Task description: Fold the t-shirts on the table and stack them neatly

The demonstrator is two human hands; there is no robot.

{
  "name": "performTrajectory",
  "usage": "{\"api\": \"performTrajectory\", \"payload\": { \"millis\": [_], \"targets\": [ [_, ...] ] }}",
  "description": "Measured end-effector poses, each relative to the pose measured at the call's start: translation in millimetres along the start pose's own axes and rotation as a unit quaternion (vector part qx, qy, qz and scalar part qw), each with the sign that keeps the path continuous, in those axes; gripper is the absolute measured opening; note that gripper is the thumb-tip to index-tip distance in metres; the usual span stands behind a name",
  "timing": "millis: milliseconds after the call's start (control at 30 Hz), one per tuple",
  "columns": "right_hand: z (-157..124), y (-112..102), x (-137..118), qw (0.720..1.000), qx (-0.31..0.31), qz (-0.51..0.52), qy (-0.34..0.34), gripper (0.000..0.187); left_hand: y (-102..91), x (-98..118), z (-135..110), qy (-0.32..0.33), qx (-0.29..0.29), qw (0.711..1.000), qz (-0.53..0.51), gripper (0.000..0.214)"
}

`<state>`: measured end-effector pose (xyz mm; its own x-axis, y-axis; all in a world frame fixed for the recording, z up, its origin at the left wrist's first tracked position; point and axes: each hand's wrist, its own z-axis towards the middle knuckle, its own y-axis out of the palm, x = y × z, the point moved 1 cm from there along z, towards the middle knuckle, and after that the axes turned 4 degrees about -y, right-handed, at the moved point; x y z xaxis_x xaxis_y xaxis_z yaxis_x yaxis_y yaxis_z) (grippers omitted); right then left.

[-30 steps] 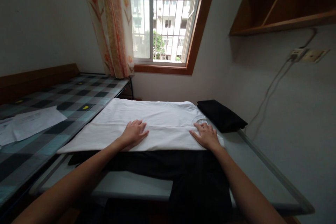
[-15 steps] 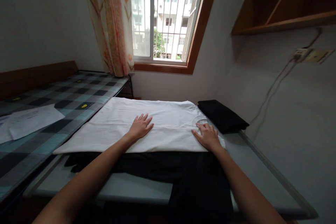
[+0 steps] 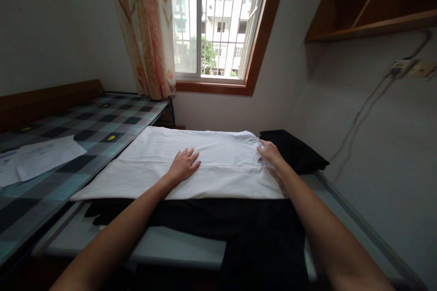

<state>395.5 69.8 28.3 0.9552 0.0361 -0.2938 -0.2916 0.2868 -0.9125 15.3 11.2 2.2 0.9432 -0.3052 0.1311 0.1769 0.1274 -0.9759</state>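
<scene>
A white T-shirt (image 3: 211, 145) lies folded and spread across the table, its collar end to the right. My left hand (image 3: 184, 165) rests flat on the middle of the shirt, fingers spread. At the collar, my right hand (image 3: 271, 152) has its fingers bent and closed on the shirt's edge; its fingertips are partly blurred. Under the near edge of the shirt lies a black garment (image 3: 205, 216), part of which hangs over the table's front edge. A folded black cloth item (image 3: 293, 150) sits just beyond my right hand.
The light table (image 3: 180, 245) has a raised metal-looking rim on the right. At left stands a bed with a checked mattress (image 3: 129, 122) and papers (image 3: 51, 157) on it. A curtain (image 3: 150, 32) hangs by the window; a wooden shelf (image 3: 375, 27) and wall socket (image 3: 403, 67) are at right.
My right hand has moved from lying on the shirt near the collar up and away to the collar's edge, its fingers closing there. My left hand stays in place.
</scene>
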Motion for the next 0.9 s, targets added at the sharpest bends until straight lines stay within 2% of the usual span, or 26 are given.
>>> {"api": "performTrajectory", "payload": {
  "millis": [167,300,433,533,633,767,900],
  "targets": [
    [25.2,17.4,-1.4,0.999,-0.042,-0.025,0.015,0.066,1.0,-0.2,0.8,-0.006,0.008,1.000,0.001,0.053],
    [40.5,21.4,1.3,0.998,-0.032,-0.006,0.046,0.073,1.0,-0.2,1.1,-0.007,0.015,1.000,-0.002,0.052],
    [50.5,17.5,1.3,0.997,0.010,0.027,0.077,0.063,0.9,-0.1,1.4,-0.004,0.026,1.000,-0.003,0.051],
    [54.1,14.8,-2.0,0.992,0.037,0.070,0.098,0.045,1.0,-0.3,1.7,-0.004,0.025,1.000,-0.004,0.051],
    [56.3,14.5,-7.3,0.982,0.037,0.144,0.118,0.028,1.1,-0.9,2.0,-0.007,0.022,1.000,-0.006,0.051],
    [58.3,13.6,-16.2,0.967,0.048,0.219,0.122,0.027,1.2,-1.5,2.1,-0.009,0.018,1.000,-0.006,0.050],
    [51.8,11.7,-31.1,0.962,0.045,0.256,0.087,0.041,1.8,-1.5,2.1,-0.005,0.022,1.000,-0.004,0.051]
  ]
}}
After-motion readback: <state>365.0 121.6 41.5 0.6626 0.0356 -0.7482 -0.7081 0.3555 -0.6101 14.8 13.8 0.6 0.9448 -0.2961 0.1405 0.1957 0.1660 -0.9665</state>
